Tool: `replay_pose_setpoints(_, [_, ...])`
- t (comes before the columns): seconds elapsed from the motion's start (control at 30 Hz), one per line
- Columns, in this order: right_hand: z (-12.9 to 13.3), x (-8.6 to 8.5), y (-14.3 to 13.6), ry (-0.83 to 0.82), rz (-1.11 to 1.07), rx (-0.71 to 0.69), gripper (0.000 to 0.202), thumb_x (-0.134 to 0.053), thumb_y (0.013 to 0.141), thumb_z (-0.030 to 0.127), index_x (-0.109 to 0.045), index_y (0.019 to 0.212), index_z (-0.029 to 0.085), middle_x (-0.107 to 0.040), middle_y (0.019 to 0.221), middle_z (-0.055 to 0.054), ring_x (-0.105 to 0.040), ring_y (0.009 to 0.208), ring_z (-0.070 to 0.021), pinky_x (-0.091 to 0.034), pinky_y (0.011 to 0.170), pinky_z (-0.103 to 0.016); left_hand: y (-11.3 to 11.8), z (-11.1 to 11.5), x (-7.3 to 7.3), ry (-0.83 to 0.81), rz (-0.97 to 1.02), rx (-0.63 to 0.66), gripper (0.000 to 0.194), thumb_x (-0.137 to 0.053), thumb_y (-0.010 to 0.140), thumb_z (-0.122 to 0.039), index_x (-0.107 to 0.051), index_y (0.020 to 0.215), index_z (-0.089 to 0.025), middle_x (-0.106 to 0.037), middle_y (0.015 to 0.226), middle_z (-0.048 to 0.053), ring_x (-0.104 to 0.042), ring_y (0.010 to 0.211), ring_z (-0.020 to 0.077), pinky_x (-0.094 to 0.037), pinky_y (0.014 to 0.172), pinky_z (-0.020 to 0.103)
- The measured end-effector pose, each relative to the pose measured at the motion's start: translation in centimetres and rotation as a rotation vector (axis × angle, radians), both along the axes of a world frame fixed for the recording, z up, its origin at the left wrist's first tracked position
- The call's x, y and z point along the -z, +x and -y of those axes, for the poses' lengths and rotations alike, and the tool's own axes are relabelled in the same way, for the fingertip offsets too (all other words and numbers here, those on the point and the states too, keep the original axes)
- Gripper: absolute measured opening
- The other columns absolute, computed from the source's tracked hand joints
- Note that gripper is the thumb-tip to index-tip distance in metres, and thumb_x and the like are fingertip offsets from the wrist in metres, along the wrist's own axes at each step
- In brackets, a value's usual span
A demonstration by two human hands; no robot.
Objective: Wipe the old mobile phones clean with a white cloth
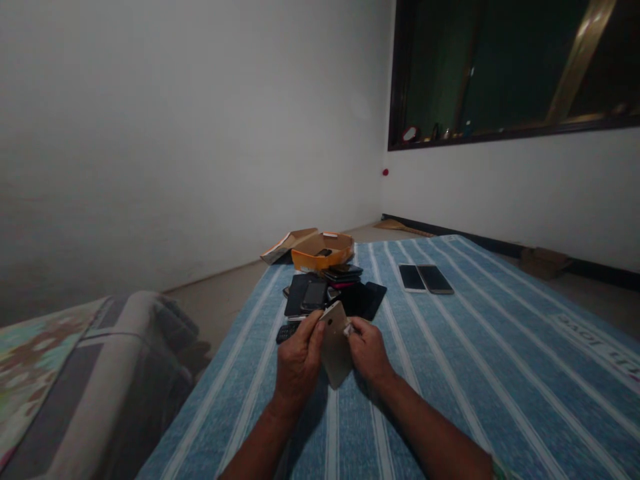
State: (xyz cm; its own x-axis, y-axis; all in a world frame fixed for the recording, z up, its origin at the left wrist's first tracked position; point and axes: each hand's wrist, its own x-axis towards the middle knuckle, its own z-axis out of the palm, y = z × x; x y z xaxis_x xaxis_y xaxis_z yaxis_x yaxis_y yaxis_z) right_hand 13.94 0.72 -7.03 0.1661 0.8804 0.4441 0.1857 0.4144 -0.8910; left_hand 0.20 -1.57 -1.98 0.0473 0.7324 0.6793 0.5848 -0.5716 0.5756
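A gold-coloured smartphone (336, 353) is held up at a tilt above the striped cloth, its back with the camera facing me. My left hand (299, 363) grips its left edge between thumb and fingers. At the opposite edge, my right hand (369, 348) is closed on a small crumpled white piece, perhaps tissue or cloth, pressed against the phone. Just beyond my hands lies a pile of several phones (314, 295), mostly dark. A black keypad phone (286, 333) rests beside my left hand.
An orange cardboard box (325, 259) with its lid (289, 245) leaning beside it stands behind the pile. To the right, a white phone (413, 279) and a darker phone (435, 280) lie side by side on the blue striped cloth (470, 373). A draped bed (100, 387) is at left.
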Motion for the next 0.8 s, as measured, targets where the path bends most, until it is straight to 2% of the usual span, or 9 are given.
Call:
replay_pose_setpoints(0.1, [0.2, -0.9, 0.0, 0.023, -0.042, -0.001, 0.036, -0.043, 0.071, 0.018, -0.07, 0.095, 0.017, -0.07, 0.091, -0.006, -0.062, 0.083, -0.02, -0.046, 0.071, -0.027, 0.1, 0.1, 0.2, 0.018, -0.01, -0.002, 0.032, -0.046, 0.093, -0.035, -0.07, 0.105, -0.016, -0.078, 0.096, 0.005, -0.075, 0.082, 0.0184, -0.057, 0.071, 0.022])
replay_pose_setpoints(0.2, [0.2, -1.1, 0.1, 0.032, -0.033, -0.007, 0.037, -0.043, 0.072, 0.018, -0.069, 0.098, 0.017, -0.069, 0.093, -0.007, -0.062, 0.086, -0.0208, -0.046, 0.073, -0.028, 0.3, 0.1, 0.3, 0.027, -0.017, -0.005, 0.032, -0.046, 0.093, -0.035, -0.07, 0.105, -0.017, -0.078, 0.098, 0.005, -0.075, 0.086, 0.0188, -0.057, 0.075, 0.023])
replay_pose_setpoints(0.4, [-0.2, 0.9, 0.4, -0.077, 0.09, -0.046, 0.026, -0.041, 0.067, 0.012, -0.065, 0.073, 0.018, -0.064, 0.069, -0.002, -0.057, 0.067, -0.0168, -0.041, 0.062, -0.025, 0.1, -0.1, 0.0, -0.004, 0.013, -0.014, 0.033, -0.046, 0.093, -0.036, -0.07, 0.102, -0.017, -0.078, 0.084, 0.001, -0.074, 0.07, 0.0162, -0.055, 0.059, 0.02])
replay_pose_setpoints(0.53, [-0.3, 1.4, 0.6, -0.097, 0.091, -0.052, 0.021, -0.043, 0.065, 0.011, -0.063, 0.064, 0.019, -0.062, 0.062, 0.0, -0.055, 0.06, -0.0155, -0.039, 0.058, -0.024, -0.3, -0.2, -0.1, 0.001, 0.019, -0.03, 0.033, -0.048, 0.091, -0.037, -0.071, 0.101, -0.016, -0.078, 0.085, 0.002, -0.074, 0.07, 0.0168, -0.056, 0.062, 0.02])
replay_pose_setpoints(0.67, [-0.1, 0.4, 0.5, -0.079, 0.052, -0.064, 0.027, -0.043, 0.07, 0.015, -0.068, 0.079, 0.018, -0.068, 0.076, -0.003, -0.061, 0.073, -0.0184, -0.044, 0.064, -0.026, -0.4, -0.3, -0.1, 0.028, -0.005, -0.015, 0.032, -0.049, 0.092, -0.035, -0.071, 0.102, -0.015, -0.079, 0.088, 0.004, -0.075, 0.075, 0.0178, -0.057, 0.065, 0.02])
replay_pose_setpoints(0.8, [0.2, -1.2, 0.2, 0.034, -0.049, -0.037, 0.035, -0.045, 0.074, 0.018, -0.069, 0.099, 0.017, -0.07, 0.096, -0.006, -0.063, 0.088, -0.0206, -0.047, 0.076, -0.029, -0.1, -0.1, -0.1, 0.071, -0.03, 0.033, 0.029, -0.05, 0.092, -0.033, -0.071, 0.102, -0.015, -0.079, 0.093, 0.005, -0.075, 0.082, 0.0176, -0.057, 0.071, 0.019])
